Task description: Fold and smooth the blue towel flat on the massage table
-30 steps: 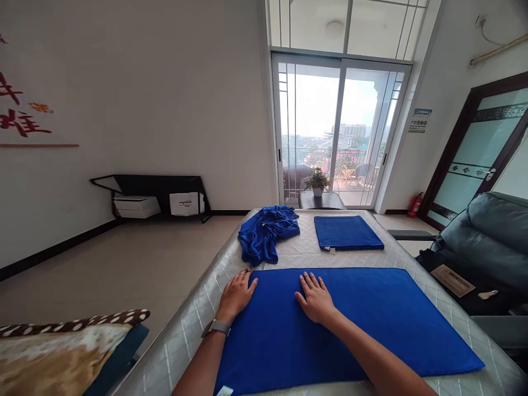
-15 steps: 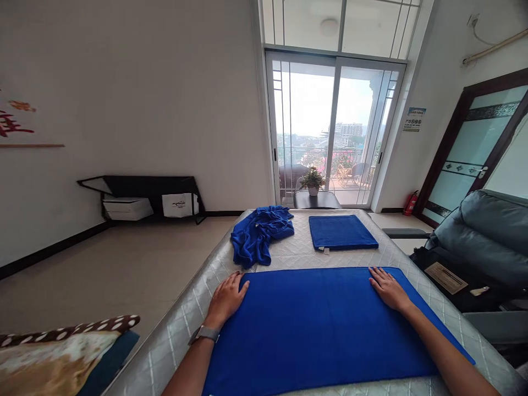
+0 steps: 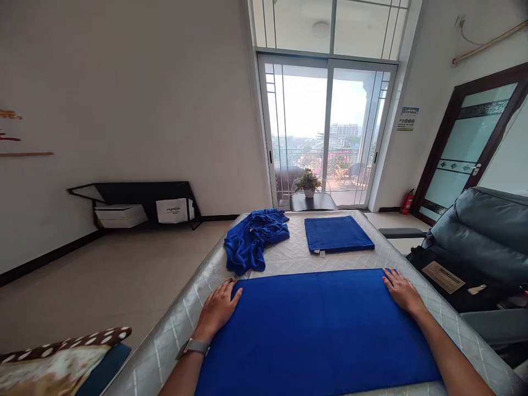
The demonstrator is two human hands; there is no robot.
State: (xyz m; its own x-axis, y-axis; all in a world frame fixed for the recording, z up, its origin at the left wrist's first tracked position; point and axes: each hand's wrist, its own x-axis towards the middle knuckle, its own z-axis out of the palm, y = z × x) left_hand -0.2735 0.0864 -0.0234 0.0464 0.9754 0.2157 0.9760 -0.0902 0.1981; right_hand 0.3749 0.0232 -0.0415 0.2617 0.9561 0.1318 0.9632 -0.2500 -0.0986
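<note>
A blue towel (image 3: 317, 330) lies spread flat on the quilted mattress (image 3: 284, 259) in front of me. My left hand (image 3: 218, 307) rests palm down on its far left corner, fingers stretched out. On the far right corner lies my right hand (image 3: 402, 289), also flat with its fingers extended. Beyond the spread towel, a folded blue towel (image 3: 339, 234) with a small white label sits at the right. A crumpled blue towel (image 3: 256, 237) is heaped to its left, near the mattress's far left part.
A dark armchair (image 3: 490, 242) with a cardboard piece (image 3: 443, 276) on it stands right of the mattress. A patterned pillow (image 3: 61, 363) is at the lower left. A potted plant (image 3: 308, 181) stands on a chair by the glass doors. A black rack (image 3: 144, 201) lies along the wall.
My right hand has slid right across the towel to its far right corner. My left hand stays on the left corner. The view has shifted slightly.
</note>
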